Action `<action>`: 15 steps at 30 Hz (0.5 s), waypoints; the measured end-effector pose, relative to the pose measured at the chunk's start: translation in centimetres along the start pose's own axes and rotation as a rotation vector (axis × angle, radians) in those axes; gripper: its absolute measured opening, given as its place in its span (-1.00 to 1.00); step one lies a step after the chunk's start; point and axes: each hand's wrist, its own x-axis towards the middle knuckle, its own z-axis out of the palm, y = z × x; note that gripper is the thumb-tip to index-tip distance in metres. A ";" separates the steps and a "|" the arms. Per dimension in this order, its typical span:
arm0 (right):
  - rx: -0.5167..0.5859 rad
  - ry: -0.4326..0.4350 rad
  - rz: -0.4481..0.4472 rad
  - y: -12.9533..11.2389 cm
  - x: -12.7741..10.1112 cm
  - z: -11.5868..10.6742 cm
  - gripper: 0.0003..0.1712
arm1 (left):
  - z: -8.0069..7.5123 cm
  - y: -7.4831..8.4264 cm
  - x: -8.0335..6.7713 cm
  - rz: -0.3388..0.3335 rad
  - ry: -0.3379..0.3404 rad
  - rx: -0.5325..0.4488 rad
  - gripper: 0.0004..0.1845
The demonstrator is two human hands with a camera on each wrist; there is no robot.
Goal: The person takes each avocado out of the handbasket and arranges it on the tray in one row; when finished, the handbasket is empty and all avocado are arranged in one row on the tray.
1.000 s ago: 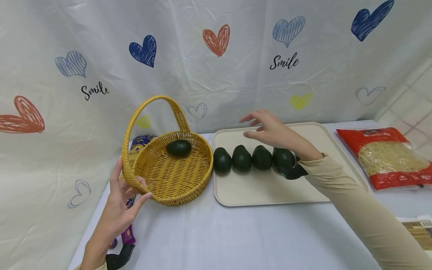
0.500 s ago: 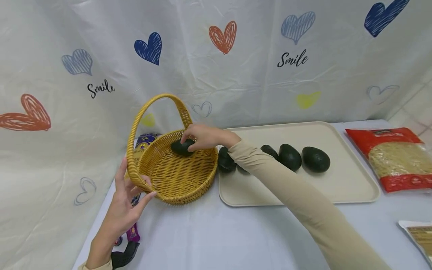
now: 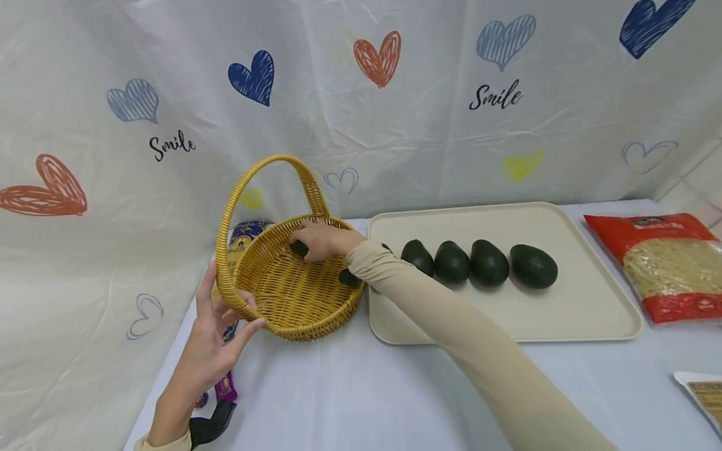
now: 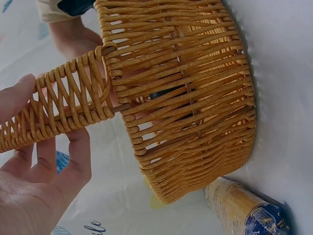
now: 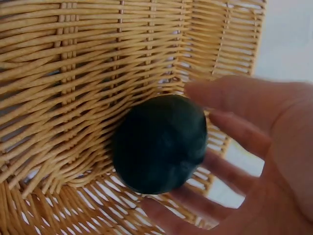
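A yellow wicker basket (image 3: 310, 322) with a tall arched handle stands left of centre. My left hand (image 3: 211, 344) holds the near lower end of its handle (image 4: 58, 105), thumb on one side and fingers on the other. Inside the basket, by the far wall, my right hand (image 3: 326, 241) grips a dark green avocado (image 5: 161, 144), its fingers and thumb spread around it in the right wrist view. From above, most of that avocado is hidden under the hand. Several more avocados (image 3: 534, 266) lie in a row on the beige tray (image 3: 507, 322), the leftmost partly behind the right sleeve.
To the right of the tray lies a red bag (image 3: 660, 263) with a clear window, and a flat package (image 3: 705, 398) shows at the right edge. A blue and yellow package (image 4: 244, 208) lies behind the basket. A purple wrapper (image 3: 225, 387) is near my left wrist.
My right hand has gone from above the tray left into the basket and onto the avocado there. The left hand keeps its hold on the handle. The head view has shifted slightly.
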 end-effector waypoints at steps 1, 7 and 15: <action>-0.005 0.019 0.005 -0.2 0.0 0.1 -0.40 | 0.0 0.0 0.0 0.003 0.004 0.004 0.42; -0.033 0.089 0.002 -1.1 -0.1 0.4 -0.50 | 0.1 -0.1 0.1 0.019 0.026 0.006 0.43; -0.015 -0.016 -0.019 -1.7 0.1 1.4 -0.42 | 0.4 -0.1 0.1 0.051 0.031 0.007 0.41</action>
